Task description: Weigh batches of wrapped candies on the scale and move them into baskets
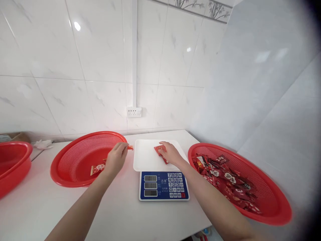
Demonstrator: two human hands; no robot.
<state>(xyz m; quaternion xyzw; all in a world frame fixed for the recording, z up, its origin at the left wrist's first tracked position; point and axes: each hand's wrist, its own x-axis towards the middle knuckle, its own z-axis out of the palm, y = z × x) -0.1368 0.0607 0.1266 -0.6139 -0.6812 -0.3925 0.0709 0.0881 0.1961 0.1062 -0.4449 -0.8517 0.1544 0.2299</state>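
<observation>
two bare forearms are crossing the white counter (132,214), where one blue-and-white electronic price scale (164,186) is sitting with three displays and a keypad facing the person. three red plastic baskets are flanking it: the right basket (277,204) is holding a heap of red snack packets (232,177), too overlapped to count, the right forearm partly blocking it; the left basket (16,167) is running out of view. the left hand (117,157) is hanging over the middle basket (72,159), its narrow grip pinching one small red packet (130,147) just beside the scale's white pan (144,157). in that basket one red-and-cream packet (97,169) is lying, a second partly showing behind the wrist. the right hand (172,153) is touching what look like two red packets (160,149) on the pan; whether its grip is closing on them i cannot tell. farther back, one crumpled white tissue (43,144) is lying near one cardboard box (20,137). one socket plate (134,112) is sitting on the marbled tile wall (105,50).
</observation>
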